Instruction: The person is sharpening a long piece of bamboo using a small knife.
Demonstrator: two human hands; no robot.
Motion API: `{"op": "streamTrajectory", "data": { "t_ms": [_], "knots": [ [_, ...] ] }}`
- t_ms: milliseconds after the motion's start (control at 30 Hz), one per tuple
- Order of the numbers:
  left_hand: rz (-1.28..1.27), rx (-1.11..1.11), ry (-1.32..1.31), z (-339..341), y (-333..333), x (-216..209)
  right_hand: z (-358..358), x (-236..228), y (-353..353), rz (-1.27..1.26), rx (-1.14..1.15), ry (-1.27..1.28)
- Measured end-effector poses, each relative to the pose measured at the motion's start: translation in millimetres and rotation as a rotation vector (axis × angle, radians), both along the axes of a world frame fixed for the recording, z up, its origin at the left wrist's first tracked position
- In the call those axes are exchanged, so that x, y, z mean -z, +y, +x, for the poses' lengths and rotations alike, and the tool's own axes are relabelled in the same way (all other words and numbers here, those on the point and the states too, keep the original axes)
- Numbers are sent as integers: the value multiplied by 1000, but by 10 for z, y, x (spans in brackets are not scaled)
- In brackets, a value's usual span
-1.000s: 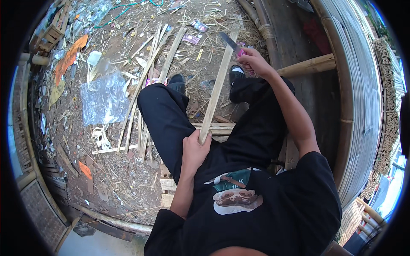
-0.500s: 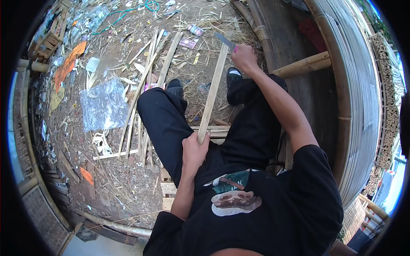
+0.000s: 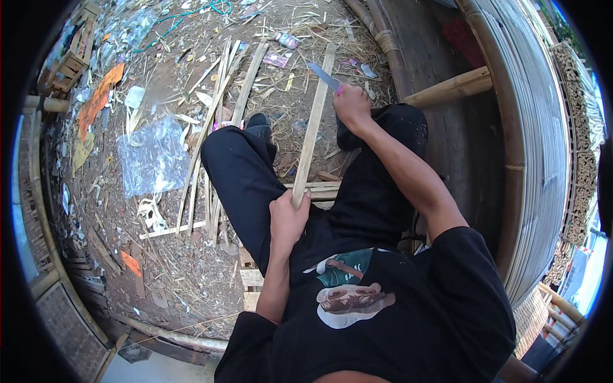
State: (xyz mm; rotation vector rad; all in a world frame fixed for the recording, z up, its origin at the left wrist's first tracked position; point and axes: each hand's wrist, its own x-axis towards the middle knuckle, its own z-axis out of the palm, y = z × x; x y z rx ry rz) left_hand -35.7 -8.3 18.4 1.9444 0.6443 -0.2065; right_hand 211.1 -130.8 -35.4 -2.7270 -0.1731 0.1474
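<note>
A long flat bamboo strip (image 3: 311,131) slants away from me between my knees. My left hand (image 3: 289,217) is closed round its near end, close to my lap. In my right hand (image 3: 352,105) is a knife (image 3: 324,77) with a pink handle, mostly hidden by the fingers. Its blade points up and left and crosses over the strip, a little short of the far end. Whether blade and wood touch, I cannot tell.
More bamboo strips (image 3: 250,83) lie on the littered ground beyond my left knee. Near them are a clear plastic sheet (image 3: 152,156) and an orange scrap (image 3: 102,99). A wooden crate (image 3: 73,54) stands far left. Bamboo poles (image 3: 453,88) border my right side.
My right hand has come nearer and slightly left with the knife, from the strip's far tip to further down it. The strip has shifted a little up and left.
</note>
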Motion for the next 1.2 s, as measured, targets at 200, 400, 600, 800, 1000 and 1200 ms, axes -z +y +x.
{"op": "streamTrajectory", "data": {
  "t_ms": [200, 400, 600, 800, 1000, 1200],
  "knots": [
    [12, -30, -6, -7, 6, 3, -717, 88, 157, 87, -166, 101],
    [-49, -32, -7, 46, 42, -115, -498, -165, 36, 148, -124, -72],
    [-37, 13, -79, 19, -2, -46, 520, -269, -131, -56, -78, -286],
    [-96, 0, -54, 27, 45, 28, 815, -207, -80, -354, -248, -354],
    [-186, -8, 10, 21, 67, 149, 598, 154, -190, -356, -366, -426],
    [-111, -15, 28, 48, 77, 196, -356, 325, -64, -202, -447, -333]
  ]
}}
